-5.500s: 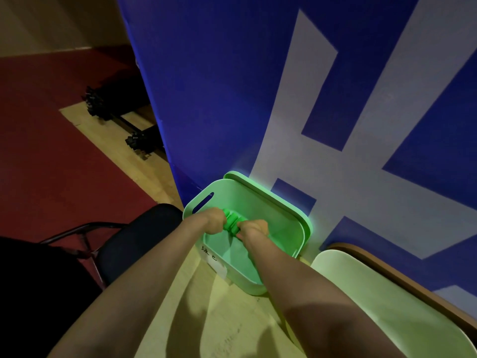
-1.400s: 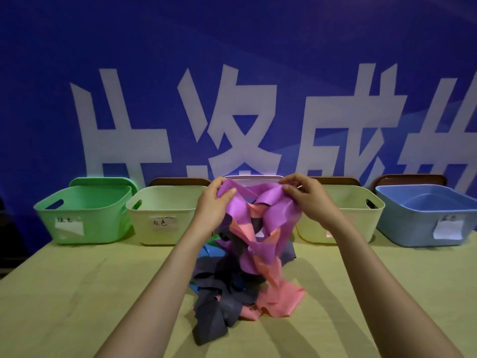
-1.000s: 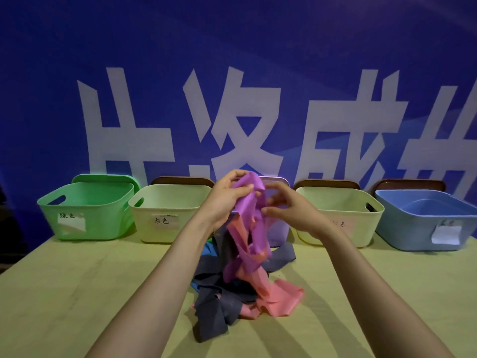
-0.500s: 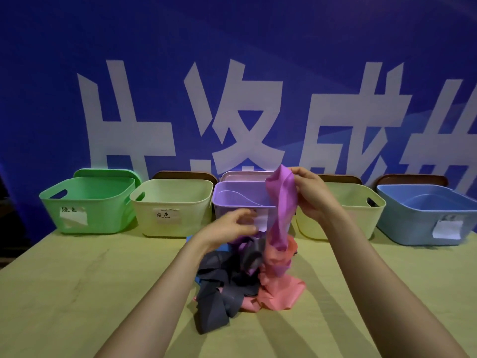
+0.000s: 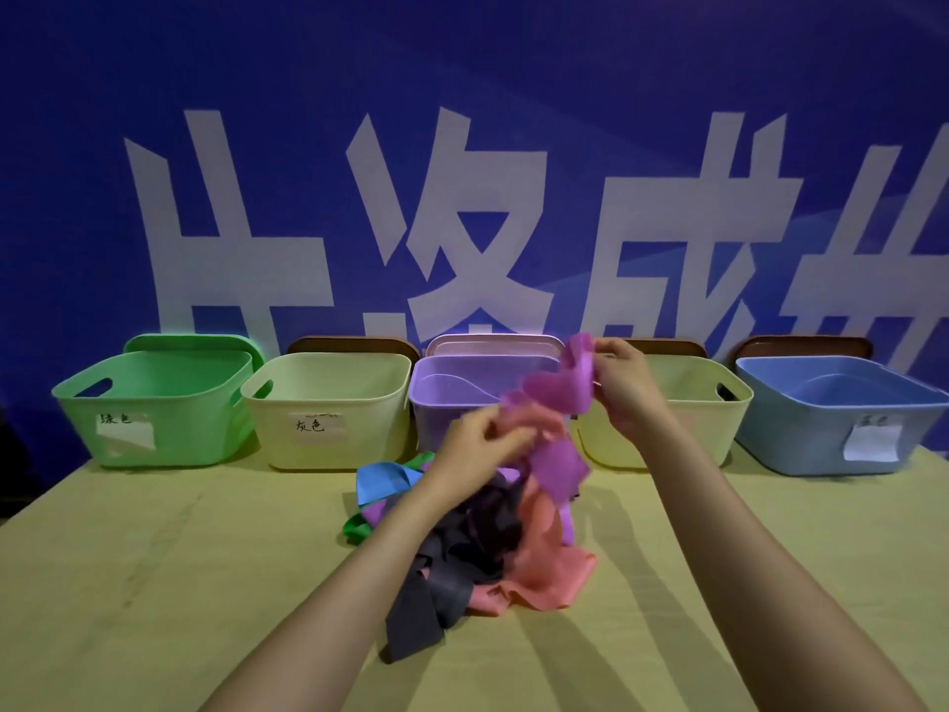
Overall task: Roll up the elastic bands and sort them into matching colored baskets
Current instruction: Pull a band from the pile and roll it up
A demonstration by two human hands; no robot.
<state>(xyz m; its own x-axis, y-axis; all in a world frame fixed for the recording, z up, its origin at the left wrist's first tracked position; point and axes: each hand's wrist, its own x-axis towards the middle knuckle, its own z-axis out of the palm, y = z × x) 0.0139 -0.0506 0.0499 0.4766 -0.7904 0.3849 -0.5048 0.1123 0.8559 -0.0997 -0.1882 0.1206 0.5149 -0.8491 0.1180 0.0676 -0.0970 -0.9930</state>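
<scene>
desk [image 5: 154, 583]: tangled band pile [image 5: 462, 552] beneath both hands | left hand [image 5: 480, 447]: pinching salmon band [image 5: 547, 573] above pile | right hand [image 5: 624, 390]: higher, gripping purple band [image 5: 560, 395] | just behind hands: purple basket [image 5: 441, 403]

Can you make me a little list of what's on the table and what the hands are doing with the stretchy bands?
baskets: green basket, cream basket, purple basket, pale yellow basket, blue basket, in a row
pile: tangled bands on the table, grey, pink, purple, blue, green
right hand: holds purple band up high
left hand: pinches pink band tangled with it, lower
rolled yet: no, purple band hangs loose
</scene>
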